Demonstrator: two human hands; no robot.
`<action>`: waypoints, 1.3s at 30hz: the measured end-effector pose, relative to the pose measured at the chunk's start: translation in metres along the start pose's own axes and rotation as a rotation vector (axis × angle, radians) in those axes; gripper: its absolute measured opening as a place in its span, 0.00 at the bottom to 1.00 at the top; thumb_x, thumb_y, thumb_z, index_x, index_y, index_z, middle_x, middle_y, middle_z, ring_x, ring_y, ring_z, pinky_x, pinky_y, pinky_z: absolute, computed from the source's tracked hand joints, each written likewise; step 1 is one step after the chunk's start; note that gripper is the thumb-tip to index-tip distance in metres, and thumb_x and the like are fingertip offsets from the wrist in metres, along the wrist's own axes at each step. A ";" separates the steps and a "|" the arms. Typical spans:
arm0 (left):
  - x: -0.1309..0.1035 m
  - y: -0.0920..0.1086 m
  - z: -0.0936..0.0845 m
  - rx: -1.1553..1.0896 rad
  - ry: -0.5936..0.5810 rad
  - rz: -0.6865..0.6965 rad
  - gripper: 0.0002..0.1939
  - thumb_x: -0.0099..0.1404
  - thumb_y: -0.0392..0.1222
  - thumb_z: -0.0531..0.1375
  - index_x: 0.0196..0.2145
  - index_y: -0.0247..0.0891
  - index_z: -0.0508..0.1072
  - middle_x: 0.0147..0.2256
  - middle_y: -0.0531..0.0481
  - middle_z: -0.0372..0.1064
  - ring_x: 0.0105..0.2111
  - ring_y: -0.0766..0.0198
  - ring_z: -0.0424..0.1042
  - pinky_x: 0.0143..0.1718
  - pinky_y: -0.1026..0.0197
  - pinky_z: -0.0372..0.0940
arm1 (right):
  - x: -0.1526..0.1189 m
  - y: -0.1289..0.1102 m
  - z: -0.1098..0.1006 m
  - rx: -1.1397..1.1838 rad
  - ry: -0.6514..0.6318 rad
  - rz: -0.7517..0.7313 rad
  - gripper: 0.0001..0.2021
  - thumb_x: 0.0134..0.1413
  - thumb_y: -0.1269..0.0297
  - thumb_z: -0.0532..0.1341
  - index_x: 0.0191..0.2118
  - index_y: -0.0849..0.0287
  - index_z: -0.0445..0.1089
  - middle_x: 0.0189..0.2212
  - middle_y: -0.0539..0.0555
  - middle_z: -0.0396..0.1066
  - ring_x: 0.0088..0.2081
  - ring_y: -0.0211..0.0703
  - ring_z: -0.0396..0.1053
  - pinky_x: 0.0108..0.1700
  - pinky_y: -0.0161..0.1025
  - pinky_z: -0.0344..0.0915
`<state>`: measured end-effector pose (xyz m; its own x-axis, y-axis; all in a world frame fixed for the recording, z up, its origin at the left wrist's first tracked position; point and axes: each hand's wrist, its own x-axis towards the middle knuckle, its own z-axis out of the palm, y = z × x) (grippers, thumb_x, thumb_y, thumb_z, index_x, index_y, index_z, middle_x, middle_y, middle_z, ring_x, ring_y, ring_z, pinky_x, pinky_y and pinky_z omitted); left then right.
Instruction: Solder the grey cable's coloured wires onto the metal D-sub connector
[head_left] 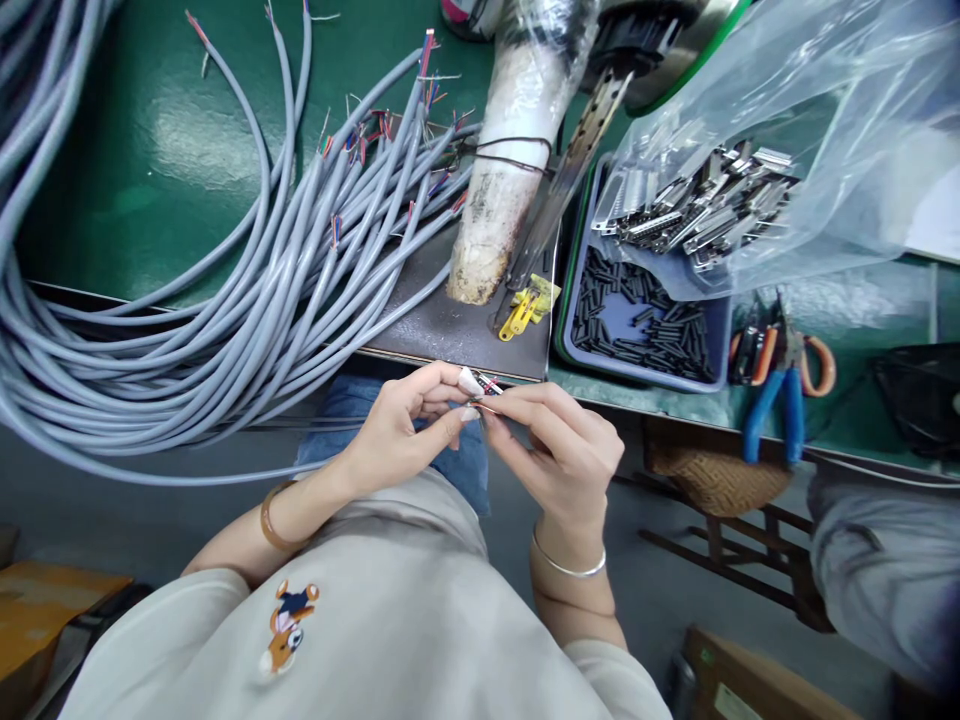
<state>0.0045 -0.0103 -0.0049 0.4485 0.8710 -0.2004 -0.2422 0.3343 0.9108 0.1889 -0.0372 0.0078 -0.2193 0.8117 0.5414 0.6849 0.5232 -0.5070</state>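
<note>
My left hand is closed in a pinch in front of my waist, with white coverings on its thumb and index fingertips. Between both hands is the end of a cable with thin coloured wires, red and dark among them. Part of it is hidden by the fingers. My right hand pinches a thin wire close to the left fingertips. One grey cable runs from the bundle towards my left wrist and passes out of sight behind it.
A large bundle of grey cables with stripped ends covers the left bench. A blue bin holds short black tubes and a plastic bag of metal connectors. Blue-handled pliers, a yellow tool and a wrapped white post stand nearby.
</note>
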 end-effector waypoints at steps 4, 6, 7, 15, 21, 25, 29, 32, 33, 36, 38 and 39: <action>-0.001 -0.001 -0.001 0.020 -0.017 0.003 0.18 0.63 0.48 0.73 0.42 0.36 0.73 0.32 0.50 0.77 0.23 0.71 0.72 0.26 0.70 0.71 | 0.002 -0.001 -0.001 0.010 0.006 0.007 0.11 0.61 0.78 0.68 0.43 0.54 0.76 0.34 0.49 0.81 0.29 0.34 0.77 0.28 0.30 0.70; -0.002 -0.002 0.000 0.024 -0.026 0.014 0.17 0.64 0.47 0.72 0.42 0.36 0.73 0.33 0.49 0.78 0.23 0.72 0.72 0.27 0.69 0.71 | 0.002 -0.002 0.001 0.040 0.019 0.030 0.11 0.60 0.79 0.68 0.42 0.53 0.77 0.33 0.48 0.81 0.27 0.33 0.75 0.26 0.31 0.67; -0.002 -0.002 0.000 0.022 -0.029 0.021 0.16 0.65 0.47 0.72 0.43 0.36 0.73 0.33 0.49 0.78 0.23 0.72 0.72 0.28 0.69 0.71 | 0.002 -0.002 0.002 0.066 0.029 0.051 0.11 0.60 0.79 0.68 0.42 0.53 0.77 0.33 0.48 0.81 0.26 0.32 0.73 0.24 0.31 0.65; 0.003 0.007 -0.001 -0.140 -0.100 -0.109 0.17 0.58 0.47 0.76 0.36 0.34 0.77 0.23 0.56 0.71 0.18 0.73 0.67 0.20 0.70 0.61 | 0.002 -0.004 0.001 0.428 0.012 0.355 0.05 0.58 0.74 0.69 0.36 0.56 0.77 0.28 0.46 0.72 0.18 0.26 0.49 0.18 0.32 0.45; 0.009 0.011 -0.003 -0.198 -0.171 -0.248 0.19 0.51 0.48 0.79 0.32 0.34 0.78 0.20 0.56 0.71 0.16 0.74 0.63 0.17 0.71 0.58 | 0.006 -0.003 -0.006 0.512 -0.076 0.405 0.03 0.58 0.70 0.70 0.34 0.56 0.79 0.21 0.45 0.69 0.19 0.31 0.59 0.20 0.32 0.52; 0.009 0.013 0.002 -0.191 -0.022 -0.154 0.18 0.50 0.44 0.80 0.31 0.34 0.78 0.24 0.53 0.76 0.17 0.77 0.61 0.17 0.72 0.56 | -0.003 -0.004 -0.006 0.393 0.096 0.402 0.06 0.68 0.64 0.65 0.40 0.53 0.81 0.25 0.47 0.74 0.21 0.33 0.64 0.22 0.33 0.57; 0.008 0.012 0.005 -0.142 0.074 -0.054 0.16 0.50 0.42 0.80 0.31 0.33 0.79 0.25 0.53 0.75 0.19 0.77 0.62 0.20 0.72 0.57 | -0.006 -0.007 -0.009 0.079 0.071 0.182 0.17 0.68 0.66 0.66 0.60 0.51 0.76 0.27 0.46 0.75 0.21 0.32 0.63 0.24 0.34 0.58; 0.006 0.009 0.005 -0.077 0.105 0.011 0.15 0.54 0.44 0.78 0.31 0.34 0.81 0.28 0.51 0.77 0.24 0.73 0.68 0.26 0.70 0.65 | -0.002 -0.010 -0.009 -0.200 -0.003 -0.020 0.16 0.65 0.72 0.68 0.56 0.55 0.76 0.28 0.47 0.76 0.24 0.33 0.66 0.28 0.35 0.60; 0.006 0.008 0.005 -0.050 0.111 0.034 0.14 0.55 0.44 0.78 0.31 0.34 0.81 0.29 0.50 0.77 0.25 0.72 0.70 0.27 0.70 0.67 | -0.001 -0.011 -0.009 -0.252 -0.012 -0.049 0.12 0.65 0.72 0.67 0.52 0.57 0.77 0.27 0.47 0.77 0.24 0.33 0.66 0.29 0.36 0.60; 0.004 0.009 0.005 0.032 0.123 0.098 0.12 0.57 0.42 0.76 0.31 0.34 0.80 0.30 0.50 0.77 0.25 0.73 0.70 0.27 0.70 0.66 | -0.002 -0.011 -0.009 -0.240 -0.037 -0.016 0.03 0.66 0.72 0.67 0.41 0.57 0.74 0.27 0.47 0.76 0.23 0.32 0.65 0.27 0.36 0.59; 0.003 0.010 0.005 0.057 0.134 0.133 0.12 0.58 0.43 0.76 0.31 0.34 0.79 0.29 0.51 0.76 0.24 0.74 0.68 0.26 0.70 0.65 | -0.003 -0.011 -0.011 -0.118 0.027 0.098 0.05 0.66 0.70 0.66 0.37 0.56 0.73 0.26 0.46 0.74 0.22 0.32 0.64 0.26 0.34 0.58; 0.002 0.011 0.004 0.050 0.140 0.145 0.13 0.59 0.44 0.76 0.31 0.34 0.78 0.29 0.51 0.75 0.23 0.74 0.67 0.25 0.70 0.64 | -0.003 -0.011 -0.011 -0.038 0.132 0.164 0.05 0.66 0.69 0.65 0.36 0.55 0.73 0.25 0.46 0.73 0.21 0.32 0.63 0.24 0.34 0.58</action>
<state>0.0063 -0.0063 0.0062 0.2871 0.9514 -0.1112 -0.2507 0.1867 0.9499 0.1896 -0.0485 0.0197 -0.0110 0.8429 0.5380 0.7299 0.3745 -0.5718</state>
